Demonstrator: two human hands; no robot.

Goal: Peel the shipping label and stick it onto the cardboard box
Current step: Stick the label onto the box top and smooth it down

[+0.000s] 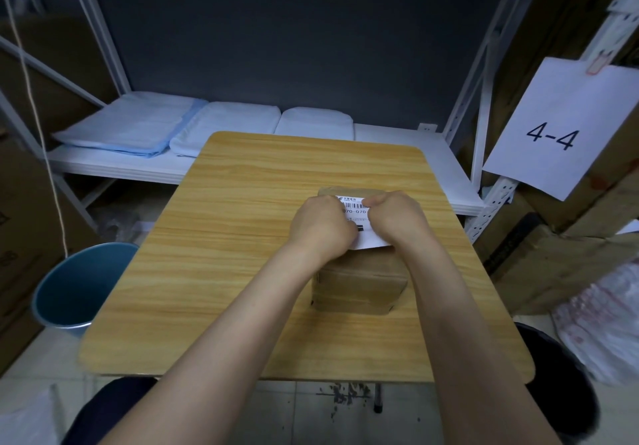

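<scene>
A brown cardboard box stands on the wooden table, right of the middle. Above its top lies a white shipping label with a barcode and printed digits. My left hand grips the label's left side with curled fingers. My right hand pinches its right side, thumb at the top right corner. The label's near edge sticks out past the box top. Both hands cover most of the label and the box top, so I cannot tell how much of it is stuck down.
A blue bucket stands on the floor left of the table. Behind the table a white shelf holds folded white and blue packs. A paper sign "4-4" hangs at the right. Cardboard boxes are stacked at both sides.
</scene>
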